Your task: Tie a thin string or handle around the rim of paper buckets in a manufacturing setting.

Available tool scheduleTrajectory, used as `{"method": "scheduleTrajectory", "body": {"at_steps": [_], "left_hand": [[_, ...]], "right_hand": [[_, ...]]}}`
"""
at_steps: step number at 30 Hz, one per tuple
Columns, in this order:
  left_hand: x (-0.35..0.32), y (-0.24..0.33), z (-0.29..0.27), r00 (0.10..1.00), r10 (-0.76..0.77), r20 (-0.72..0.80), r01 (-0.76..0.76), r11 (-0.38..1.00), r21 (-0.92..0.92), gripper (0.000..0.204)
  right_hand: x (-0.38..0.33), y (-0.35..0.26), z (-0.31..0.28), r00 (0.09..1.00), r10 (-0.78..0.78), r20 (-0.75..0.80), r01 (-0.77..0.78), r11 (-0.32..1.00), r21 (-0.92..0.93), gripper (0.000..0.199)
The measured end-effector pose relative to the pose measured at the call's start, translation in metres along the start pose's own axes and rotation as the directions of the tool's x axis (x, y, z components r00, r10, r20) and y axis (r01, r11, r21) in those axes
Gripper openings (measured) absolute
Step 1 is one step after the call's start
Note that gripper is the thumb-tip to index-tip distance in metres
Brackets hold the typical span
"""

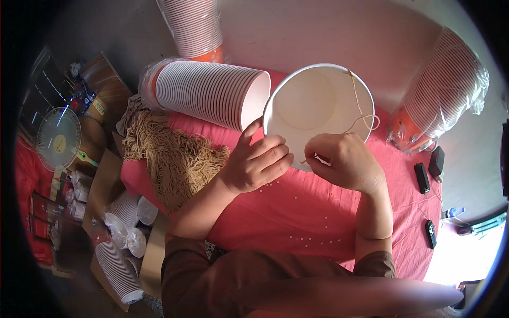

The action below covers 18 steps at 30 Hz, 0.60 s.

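A large white paper bucket [318, 124] is tilted so that its open mouth faces me, above the pink cloth. My left hand [260, 161] is closed on the bucket's lower left rim, with the thumb along the outside. A thin tan cord [358, 98] is fixed at the upper right of the rim. It hangs across the mouth, loops at the right edge and runs to my right hand [344, 161]. That hand is pinched on the cord, and a short end pokes out at the fingertips, in front of the bucket's lower rim.
Nested white buckets [207, 93] lie behind my left hand, beside a heap of tan cords [167, 153]. Wrapped stacks stand at the back and right [442, 85]. Small white bits dot the pink cloth [265, 222]. A remote control [430, 233] lies right; a carton [103, 183] holds cups left.
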<state>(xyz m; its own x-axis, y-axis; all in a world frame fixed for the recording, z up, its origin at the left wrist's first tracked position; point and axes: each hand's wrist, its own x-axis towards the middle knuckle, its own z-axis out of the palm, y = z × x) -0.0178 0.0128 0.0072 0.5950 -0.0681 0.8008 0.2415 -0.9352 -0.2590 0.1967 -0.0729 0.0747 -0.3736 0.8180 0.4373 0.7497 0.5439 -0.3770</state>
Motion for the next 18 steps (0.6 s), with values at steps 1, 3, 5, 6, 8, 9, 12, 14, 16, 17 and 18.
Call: {"method": "scheduleTrajectory", "body": {"at_steps": [1,3,5,6,8,9,12,14,16,17,18], "left_hand": [[0.0002,-0.0003,-0.0004,1.0,0.004,-0.005,-0.004,1.0,0.002,0.011],[0.0002,-0.0002,-0.0011,1.0,0.008,-0.009,-0.008,1.0,0.004,0.011],[-0.0003,0.0003,-0.0019,1.0,0.01,-0.003,-0.01,1.0,0.01,0.011],[0.0003,0.0005,-0.0022,1.0,0.01,-0.003,-0.01,1.0,0.009,0.011],[0.0015,0.0007,-0.0026,1.0,0.021,-0.01,-0.021,1.0,0.019,0.009],[0.0012,0.0009,-0.0026,1.0,0.02,-0.01,-0.02,1.0,0.019,0.009],[0.0008,0.0014,-0.0026,1.0,0.029,-0.009,-0.029,0.999,0.028,0.007],[0.0022,0.0008,-0.0029,0.999,0.044,-0.021,-0.044,0.999,0.012,0.005],[0.0007,0.0011,-0.003,0.999,0.042,-0.018,-0.042,0.999,0.014,0.005],[0.0,0.0012,-0.0032,0.999,0.043,-0.016,-0.042,0.999,0.015,0.005],[-0.0001,0.0012,-0.0033,0.999,0.042,-0.017,-0.042,0.999,0.014,0.005]], "right_hand": [[0.0003,-0.002,-0.0017,0.999,0.022,0.03,-0.022,1.0,-0.004,0.006],[0.0006,-0.0035,-0.0025,0.997,0.043,0.061,-0.042,0.999,-0.008,0.008],[0.001,-0.0036,-0.002,0.998,0.04,0.056,-0.039,0.999,-0.013,0.008],[0.0009,-0.0034,-0.0022,0.998,0.041,0.056,-0.04,0.999,-0.013,0.008],[0.0008,-0.0028,-0.0025,0.997,0.034,0.075,-0.032,0.999,-0.029,0.009],[0.0008,-0.0031,-0.0027,0.997,0.034,0.076,-0.032,0.999,-0.028,0.009],[0.0006,-0.0037,-0.0031,0.996,0.035,0.082,-0.033,0.999,-0.031,0.008],[-0.0003,-0.0035,-0.0026,0.997,0.022,0.074,-0.02,1.0,-0.016,0.007],[0.0001,-0.0049,-0.0032,0.997,0.019,0.08,-0.018,1.0,-0.013,0.007],[0.0003,-0.0054,-0.0033,0.996,0.017,0.084,-0.017,1.0,-0.012,0.007],[0.0003,-0.0055,-0.0033,0.996,0.018,0.085,-0.017,1.0,-0.013,0.007]]}}
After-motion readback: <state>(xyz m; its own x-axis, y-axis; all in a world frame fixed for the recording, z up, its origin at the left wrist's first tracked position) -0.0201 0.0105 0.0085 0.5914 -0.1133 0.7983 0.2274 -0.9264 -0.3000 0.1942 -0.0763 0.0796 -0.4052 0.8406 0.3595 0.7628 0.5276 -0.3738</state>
